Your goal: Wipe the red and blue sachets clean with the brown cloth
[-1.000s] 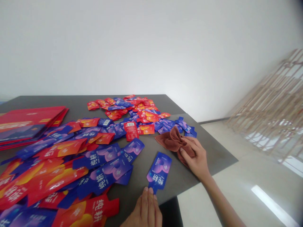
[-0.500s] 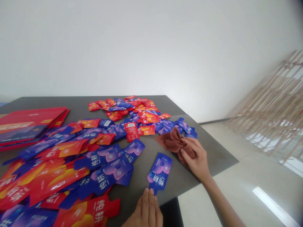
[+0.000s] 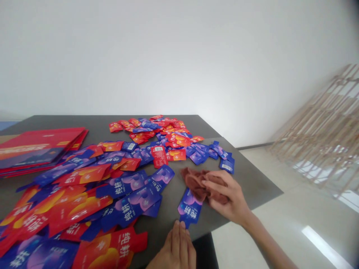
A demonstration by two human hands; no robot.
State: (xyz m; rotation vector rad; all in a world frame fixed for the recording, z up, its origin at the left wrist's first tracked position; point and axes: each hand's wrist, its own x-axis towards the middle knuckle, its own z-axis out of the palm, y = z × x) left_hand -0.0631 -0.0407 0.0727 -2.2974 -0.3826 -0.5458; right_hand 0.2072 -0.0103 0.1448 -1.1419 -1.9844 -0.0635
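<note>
**Covering a blue sachet (image 3: 188, 207) with a brown cloth (image 3: 196, 183)**

The right hand (image 3: 228, 196) lies on the bunched cloth at the sachet's 2 o'clock, fingers curved over it; whether it is clenched cannot be told. The cloth overlaps the sachet's upper end. The left hand (image 3: 176, 248) is released, fingers extended, fingertips just beside the sachet's narrow end at 6 o'clock. The sachet lies on the grey worktop (image 3: 252, 183). Other red and blue sachets (image 3: 157, 138) lie heaped from 9 to 12 o'clock, and a stack of red folders (image 3: 42, 149) sits beyond them at 9 o'clock.

White wall (image 3: 179, 56), glossy tile floor (image 3: 280, 224), wooden lattice (image 3: 316, 119) leaning at right, dark table (image 3: 260, 179).
</note>
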